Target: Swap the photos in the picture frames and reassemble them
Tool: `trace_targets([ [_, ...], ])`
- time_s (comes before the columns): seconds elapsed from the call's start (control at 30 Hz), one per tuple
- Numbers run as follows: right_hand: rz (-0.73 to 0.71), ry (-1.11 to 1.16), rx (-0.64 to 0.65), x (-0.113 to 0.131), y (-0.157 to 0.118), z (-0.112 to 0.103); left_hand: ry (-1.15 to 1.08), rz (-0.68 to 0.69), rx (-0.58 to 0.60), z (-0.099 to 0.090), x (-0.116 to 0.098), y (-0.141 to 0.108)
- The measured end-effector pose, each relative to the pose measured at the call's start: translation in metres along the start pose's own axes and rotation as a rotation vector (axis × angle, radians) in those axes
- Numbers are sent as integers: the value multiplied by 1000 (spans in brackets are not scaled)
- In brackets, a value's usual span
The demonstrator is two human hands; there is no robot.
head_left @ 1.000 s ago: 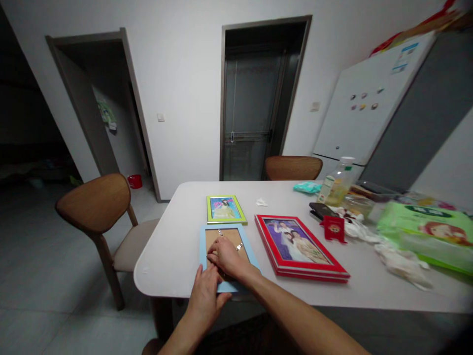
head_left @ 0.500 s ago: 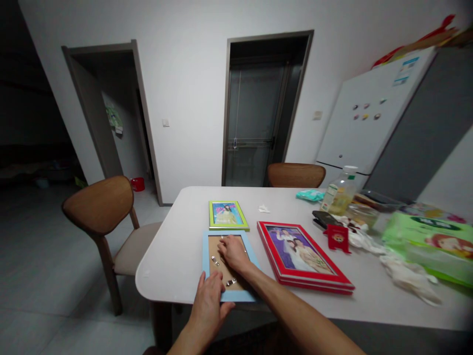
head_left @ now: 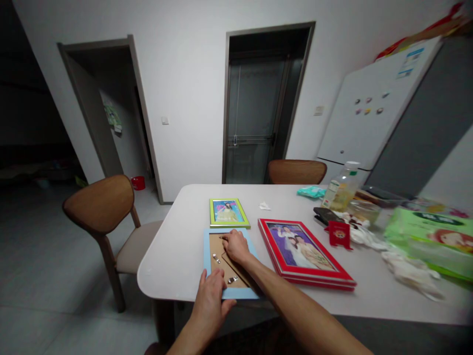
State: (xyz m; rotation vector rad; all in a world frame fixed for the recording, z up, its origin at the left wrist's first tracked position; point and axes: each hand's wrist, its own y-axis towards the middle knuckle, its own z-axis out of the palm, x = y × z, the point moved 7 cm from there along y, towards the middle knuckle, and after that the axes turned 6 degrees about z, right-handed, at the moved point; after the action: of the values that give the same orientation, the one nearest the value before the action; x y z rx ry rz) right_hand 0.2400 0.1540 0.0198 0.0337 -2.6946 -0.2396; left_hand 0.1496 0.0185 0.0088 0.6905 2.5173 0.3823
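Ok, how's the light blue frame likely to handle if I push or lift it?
The light blue frame looks stiff: its straight, flat rim shows no sag. It would probably slide rather than roll, since it lies flat on the smooth-looking table. The brown backing might shift if tilted; its metal clips show, but not how tightly they hold.

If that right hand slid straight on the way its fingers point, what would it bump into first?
Most likely the rim of the light-blue picture frame, near its far left corner. The small metal clip at the fingertips of the right hand might catch first; depth there is unclear.
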Motion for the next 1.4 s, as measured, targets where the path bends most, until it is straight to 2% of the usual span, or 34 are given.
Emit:
trace_targets([
  [0.13,-114,54,-16,-3,-27,-23,4,-15,38,1,-1,-2],
  [0.3,-192,24,144,-14,-62,-25,-22,-44,35,-3,-2,-1],
  [0.4,-213,44,119,-11,-67,-24,-53,-88,2,-5,1,0],
  [0.53,-183,73,97,-8,-59,-28,-176,-154,-69,-7,8,1],
  [0.67,-194,99,35,-1,-55,-49,-400,-253,-203,-16,18,8],
  [0.83,-272,204,20,28,-65,-68,-992,-434,-350,-29,41,21],
  [0.9,-308,286,28,34,-68,-69,-1130,-494,-375,-36,54,20],
  [1.0,-255,331,9,18,-62,-67,-1173,-581,-404,-50,84,6],
  [1.17,-26,37,-10,-39,-44,-52,-964,-688,-351,-64,141,-22],
  [1.27,20,-100,35,-56,-41,-37,-870,-699,-286,-66,158,-27],
  [1.4,74,-152,59,-64,-37,-25,-715,-703,-244,-72,168,-27],
])
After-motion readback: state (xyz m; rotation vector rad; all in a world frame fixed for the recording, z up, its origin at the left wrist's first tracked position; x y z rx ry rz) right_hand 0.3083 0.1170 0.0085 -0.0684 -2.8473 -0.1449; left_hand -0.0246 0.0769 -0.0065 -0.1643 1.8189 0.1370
